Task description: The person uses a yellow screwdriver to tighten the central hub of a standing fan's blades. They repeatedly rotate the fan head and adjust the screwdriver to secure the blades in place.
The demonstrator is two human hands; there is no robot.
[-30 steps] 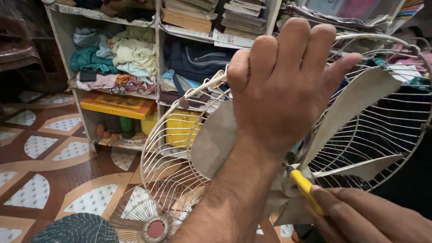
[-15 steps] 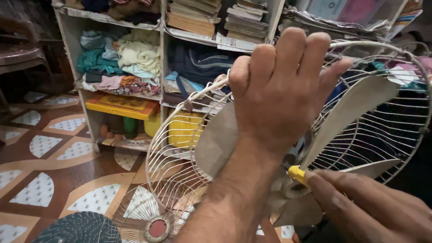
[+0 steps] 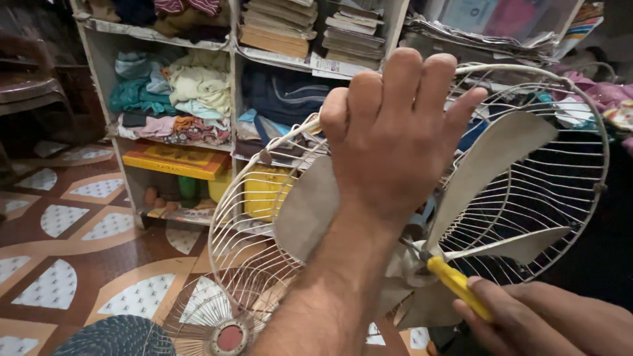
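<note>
My left hand reaches up from the bottom middle and is closed over the rim of a white wire fan guard. Behind the guard's wires sit the fan's beige blades. My right hand comes in at the lower right and holds a yellow-handled screwdriver. Its metal tip touches the fan hub, just below my left wrist. My left forearm hides part of the hub and one blade.
A second wire guard with a red centre cap lies on the patterned tile floor. A white shelf unit behind holds folded clothes, books and a yellow box. A dark round object sits at the lower left.
My left hand keeps its hold on the guard. My right hand has drawn back slightly, so more of the yellow handle shows, while the tip stays at the hub.
</note>
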